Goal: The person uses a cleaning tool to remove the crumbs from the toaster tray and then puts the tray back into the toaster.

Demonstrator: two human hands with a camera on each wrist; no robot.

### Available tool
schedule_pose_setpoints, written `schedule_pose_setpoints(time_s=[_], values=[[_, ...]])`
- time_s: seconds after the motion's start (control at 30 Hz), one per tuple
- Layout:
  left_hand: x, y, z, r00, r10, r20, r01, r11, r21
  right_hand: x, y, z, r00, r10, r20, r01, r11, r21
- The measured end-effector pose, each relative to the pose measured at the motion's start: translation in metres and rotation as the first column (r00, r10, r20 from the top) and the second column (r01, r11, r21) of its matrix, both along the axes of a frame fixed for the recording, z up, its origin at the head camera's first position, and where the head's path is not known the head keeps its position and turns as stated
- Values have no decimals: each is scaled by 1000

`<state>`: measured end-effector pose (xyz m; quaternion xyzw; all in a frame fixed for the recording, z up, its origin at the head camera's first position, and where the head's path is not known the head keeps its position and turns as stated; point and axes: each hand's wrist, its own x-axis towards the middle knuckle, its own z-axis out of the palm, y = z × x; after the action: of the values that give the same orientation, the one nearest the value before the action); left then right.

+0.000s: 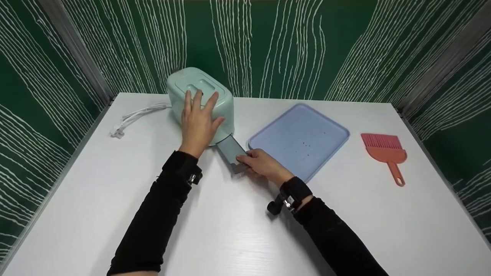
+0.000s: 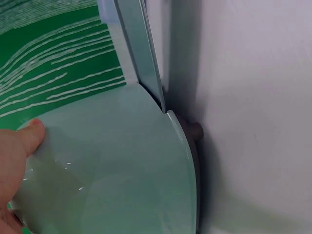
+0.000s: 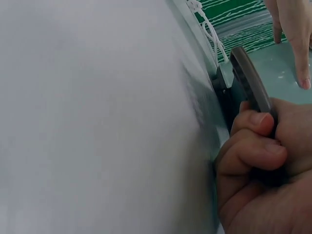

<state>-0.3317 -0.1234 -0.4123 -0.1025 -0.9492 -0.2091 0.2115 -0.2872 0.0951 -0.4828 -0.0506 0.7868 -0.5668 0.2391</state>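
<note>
A mint green toaster [image 1: 227, 109] stands at the back left of the white table. My left hand [image 1: 198, 124] rests on it, fingers spread and straight over the top near the slots. In the left wrist view, the thumb [image 2: 33, 137] lies against the toaster's smooth wall. A flat grey crumb tray [image 1: 229, 148] sticks out of the toaster's lower end, its inner part hidden inside. My right hand [image 1: 265, 165] pinches the tray's outer end, thumb on top. From the right wrist, curled fingers [image 3: 251, 151] show around its dark grey edge [image 3: 251, 78].
To the right lies a blue rectangular tray [image 1: 326, 119] with dark crumbs [image 1: 305, 145] scattered on it. Farther right is a red-orange hand brush [image 1: 385, 153]. The toaster's white cord [image 1: 147, 110] and plug [image 1: 117, 132] lie at left. Green walls [image 1: 264, 50] enclose the table's back and sides.
</note>
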Motion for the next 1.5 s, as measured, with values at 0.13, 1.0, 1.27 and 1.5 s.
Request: schedule_pose_setpoints(time_s=[0.13, 1.0, 1.27, 1.5], values=[[-1, -1, 1, 1000, 0, -1, 0, 1000, -2, 1, -5, 1, 995, -79, -57, 82, 995, 55], [1, 1, 1, 1000, 14, 5, -14, 1000, 1, -1, -11, 3, 932, -344, 113, 360, 911, -201], [0, -1, 1, 1000, 19, 6, -19, 1000, 5, -10, -25, 1, 922, -374, 99, 387, 902, -190], [2, 0, -1, 1000, 2, -22, -2, 1000, 1, -15, -42, -6, 884, -465, 47, 461, 853, -244]])
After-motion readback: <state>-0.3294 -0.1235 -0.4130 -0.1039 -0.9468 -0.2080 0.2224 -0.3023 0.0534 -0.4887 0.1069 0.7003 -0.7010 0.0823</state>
